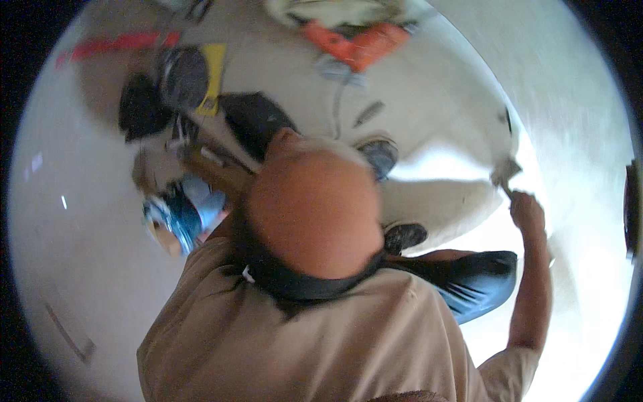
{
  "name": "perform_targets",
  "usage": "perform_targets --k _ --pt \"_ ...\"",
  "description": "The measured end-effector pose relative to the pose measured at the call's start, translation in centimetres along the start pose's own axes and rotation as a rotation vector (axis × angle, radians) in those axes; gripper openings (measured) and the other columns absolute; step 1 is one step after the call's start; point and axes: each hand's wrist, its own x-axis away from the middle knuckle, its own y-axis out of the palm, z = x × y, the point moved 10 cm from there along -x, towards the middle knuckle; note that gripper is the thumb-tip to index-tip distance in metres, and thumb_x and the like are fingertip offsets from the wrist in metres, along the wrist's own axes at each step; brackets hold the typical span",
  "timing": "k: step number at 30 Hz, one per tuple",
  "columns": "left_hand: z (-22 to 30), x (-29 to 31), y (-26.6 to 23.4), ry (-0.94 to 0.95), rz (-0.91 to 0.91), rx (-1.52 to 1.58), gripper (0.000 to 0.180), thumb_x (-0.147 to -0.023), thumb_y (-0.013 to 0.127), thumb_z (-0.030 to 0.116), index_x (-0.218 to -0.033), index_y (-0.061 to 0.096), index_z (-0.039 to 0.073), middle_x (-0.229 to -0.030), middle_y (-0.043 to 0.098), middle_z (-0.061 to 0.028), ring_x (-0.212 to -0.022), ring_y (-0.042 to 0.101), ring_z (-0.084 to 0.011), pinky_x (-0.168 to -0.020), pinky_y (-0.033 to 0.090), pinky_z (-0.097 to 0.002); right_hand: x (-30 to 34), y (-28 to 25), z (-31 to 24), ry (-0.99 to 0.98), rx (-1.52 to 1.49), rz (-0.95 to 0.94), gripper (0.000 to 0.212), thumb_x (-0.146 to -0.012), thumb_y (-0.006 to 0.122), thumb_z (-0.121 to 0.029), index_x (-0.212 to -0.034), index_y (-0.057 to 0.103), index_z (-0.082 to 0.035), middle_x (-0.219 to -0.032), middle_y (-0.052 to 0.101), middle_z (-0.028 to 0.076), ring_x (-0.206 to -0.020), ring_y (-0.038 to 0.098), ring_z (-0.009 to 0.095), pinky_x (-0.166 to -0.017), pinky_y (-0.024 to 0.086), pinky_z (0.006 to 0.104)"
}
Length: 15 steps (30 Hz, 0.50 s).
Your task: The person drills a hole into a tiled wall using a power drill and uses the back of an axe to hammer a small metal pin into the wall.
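Observation:
My right hand (528, 212), at the far right, is closed on the handle of a scraper (509, 172) with a short, wide blade. The blade is close to a pale, brightly lit surface. A head with a black band (311, 285), seen from above, blocks the middle of the view. Beyond its left side, a blurred patch of skin, perhaps my left hand (280, 144), lies against a dark, flat-sided object (256, 122). Its fingers cannot be made out. A bent knee in blue jeans (479, 285) is beside my right arm.
An orange power tool (365, 45) with a cord lies at the far side by a pale sack (335, 10). Toward the far left are a long red bar (120, 47) and a yellow-edged dark item (213, 77). Dark shoes (405, 236) stand on the pale floor (429, 100).

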Motion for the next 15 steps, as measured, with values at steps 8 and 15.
perform_targets --k 8,15 --pt "-0.3 18.7 -3.5 -0.37 0.32 -0.178 0.035 -0.088 0.067 0.005 -0.121 0.059 0.001 -0.121 0.055 -0.0213 -0.111 0.059 -0.0414 -0.095 0.049 -0.0526 0.9 -7.1 -0.1 0.028 0.014 0.069 0.023 -0.091 0.065 -0.015 -0.109 0.078 -0.01 -0.111 0.077 0.019 -0.105 0.074 0.04 -0.088 0.059 0.0505" --pt "-6.5 22.9 2.5 -0.747 0.631 0.251 0.034 -0.1 0.066 0.026 -0.116 0.059 -0.003 -0.108 0.063 -0.0226 -0.098 0.065 -0.0358 -0.089 0.051 -0.0469 -8.8 -5.8 5.7 -0.035 -0.112 -0.115 0.021 -0.092 0.065 -0.017 -0.083 0.075 -0.002 -0.076 0.074 0.018 -0.061 0.071 0.03 -0.055 0.056 0.0446"
